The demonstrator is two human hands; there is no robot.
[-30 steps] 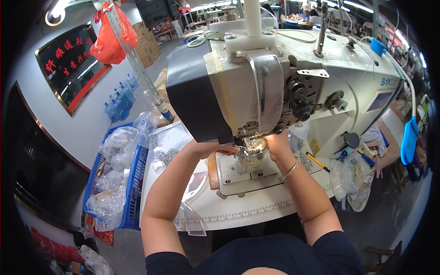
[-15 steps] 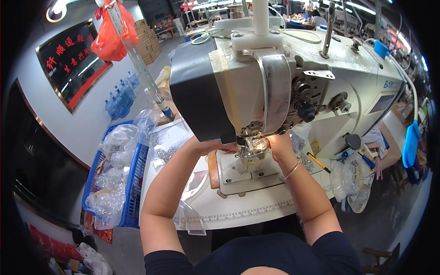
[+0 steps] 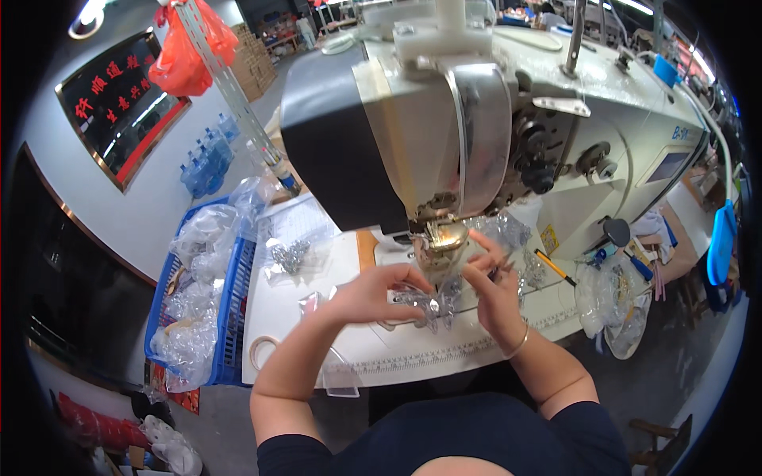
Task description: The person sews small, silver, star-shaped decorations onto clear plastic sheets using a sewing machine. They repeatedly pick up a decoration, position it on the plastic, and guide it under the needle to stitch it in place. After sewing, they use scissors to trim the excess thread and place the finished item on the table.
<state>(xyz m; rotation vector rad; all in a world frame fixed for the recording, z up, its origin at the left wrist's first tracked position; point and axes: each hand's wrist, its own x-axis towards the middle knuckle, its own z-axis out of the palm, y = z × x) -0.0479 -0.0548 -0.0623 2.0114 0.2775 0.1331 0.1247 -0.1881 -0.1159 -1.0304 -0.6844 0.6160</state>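
Observation:
In front of the sewing machine (image 3: 476, 143), my left hand (image 3: 369, 295) has its thumb and fingers curved around a clear, shiny plastic piece (image 3: 435, 308) with silvery glints. The piece hangs over the front of the machine bed, below the lit needle area (image 3: 446, 236). To its right, my right hand (image 3: 494, 300) is curled with the index finger stretched out toward the needle area. A small dark-handled tool with a pointed metal tip, seemingly thread snips (image 3: 495, 274), shows between its fingers. Motion blurs both hands' fingertips.
Left of the table stands a blue basket (image 3: 232, 341) of clear plastic bags. Silvery pieces (image 3: 292, 255) lie on the table's left side, and a tape roll (image 3: 262, 349) near its edge. A yellow pen (image 3: 554, 266) and bagged items (image 3: 615, 305) are at the right.
Both hands have come back from under the needle toward me. The plastic piece has come out with my left hand. The snips now show in my right hand. The view has shifted slightly.

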